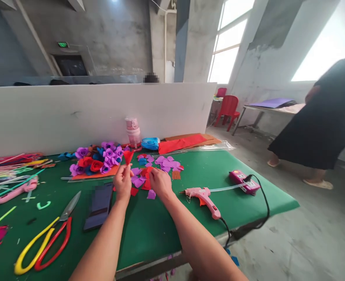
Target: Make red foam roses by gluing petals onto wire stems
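Observation:
Upright in my left hand (123, 180) is a small red paper flower piece (128, 157), its narrow base pinched between thumb and fingers. My right hand (160, 182) is closed over the scattered petals, beside a red petal (146, 184); whether its fingers hold one is hidden. Loose purple petals (168, 163) lie just beyond it, with a brown square piece (176, 175) at their right. Behind my left hand sits a bunch of finished purple, red and blue flowers (96, 166). A pink glue gun (203, 197) rests to the right of my right forearm.
Scissors (55, 230) with yellow and red handles and a dark phone-like object (98, 207) lie left. Craft sticks (11, 171) crowd the far left. A pink power strip (245, 182) with a cable sits right. A pink bottle (133, 132) stands by the white partition (73, 113). A person (321, 113) stands at right.

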